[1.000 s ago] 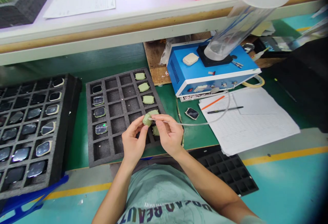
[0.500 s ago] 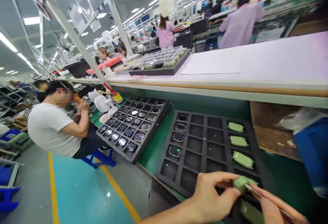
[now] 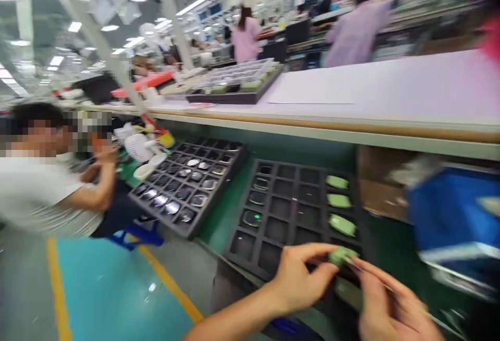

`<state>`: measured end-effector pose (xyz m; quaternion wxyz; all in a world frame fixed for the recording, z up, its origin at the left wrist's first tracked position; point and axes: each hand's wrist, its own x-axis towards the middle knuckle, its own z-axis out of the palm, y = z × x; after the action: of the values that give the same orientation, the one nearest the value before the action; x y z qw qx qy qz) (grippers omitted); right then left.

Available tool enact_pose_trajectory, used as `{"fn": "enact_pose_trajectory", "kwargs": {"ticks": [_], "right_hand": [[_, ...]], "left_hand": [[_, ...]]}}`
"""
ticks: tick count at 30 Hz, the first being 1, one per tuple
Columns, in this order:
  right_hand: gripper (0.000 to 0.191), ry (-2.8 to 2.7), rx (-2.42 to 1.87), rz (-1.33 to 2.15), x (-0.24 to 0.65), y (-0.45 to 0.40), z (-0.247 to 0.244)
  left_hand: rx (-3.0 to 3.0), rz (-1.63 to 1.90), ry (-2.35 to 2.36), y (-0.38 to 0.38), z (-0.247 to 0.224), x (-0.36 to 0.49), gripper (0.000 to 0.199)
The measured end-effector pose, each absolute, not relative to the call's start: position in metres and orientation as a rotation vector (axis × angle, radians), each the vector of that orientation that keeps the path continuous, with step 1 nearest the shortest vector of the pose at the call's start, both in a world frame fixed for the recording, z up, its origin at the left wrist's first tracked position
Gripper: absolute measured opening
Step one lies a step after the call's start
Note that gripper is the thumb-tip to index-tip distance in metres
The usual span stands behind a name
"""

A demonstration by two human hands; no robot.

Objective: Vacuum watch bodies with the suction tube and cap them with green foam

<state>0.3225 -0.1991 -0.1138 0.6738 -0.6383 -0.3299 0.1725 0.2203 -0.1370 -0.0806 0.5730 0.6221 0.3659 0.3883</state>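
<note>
My left hand (image 3: 299,281) pinches a small pale-green watch-sized casing (image 3: 339,255) between thumb and fingers, above the near right part of a black compartment tray (image 3: 280,207). From the right, my right hand (image 3: 390,302) grips a thin metal tool (image 3: 354,265) whose tip meets the casing; blur hides its exact kind. Several similar green casings (image 3: 339,201) lie in the tray's right column, and another, dim and blurred, sits below my hands. Dark watch faces (image 3: 257,198) fill part of the left column, one showing a green light.
A second black tray (image 3: 194,230) of dark watch faces lies to the left. Beyond it are a white fan (image 3: 137,147) and a seated co-worker (image 3: 50,185). A shelf (image 3: 312,126) runs above the bench, carrying another tray (image 3: 258,96). At right sits a blue bin (image 3: 449,216).
The view has shifted, so the trays and both hands appear further left and slightly higher. My left hand still holds the green casing, and the tool is still against it.
</note>
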Motion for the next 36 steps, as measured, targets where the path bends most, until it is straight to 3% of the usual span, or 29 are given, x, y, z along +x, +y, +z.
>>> {"fn": "enact_pose_trajectory", "kwargs": {"ticks": [5, 17, 36], "right_hand": [[0.015, -0.769, -1.337, 0.127, 0.333, -0.18, -0.105], [0.016, -0.786, -1.264, 0.17, 0.342, -0.169, -0.106], [0.015, -0.767, -1.267, 0.172, 0.342, -0.172, -0.107]], "left_hand": [[1.535, 0.88, 0.814, -0.112, -0.087, 0.227, 0.028], [1.608, 0.896, 0.885, -0.097, -0.099, 0.231, 0.041], [1.586, 0.881, 0.854, -0.101, -0.097, 0.232, 0.037]]}}
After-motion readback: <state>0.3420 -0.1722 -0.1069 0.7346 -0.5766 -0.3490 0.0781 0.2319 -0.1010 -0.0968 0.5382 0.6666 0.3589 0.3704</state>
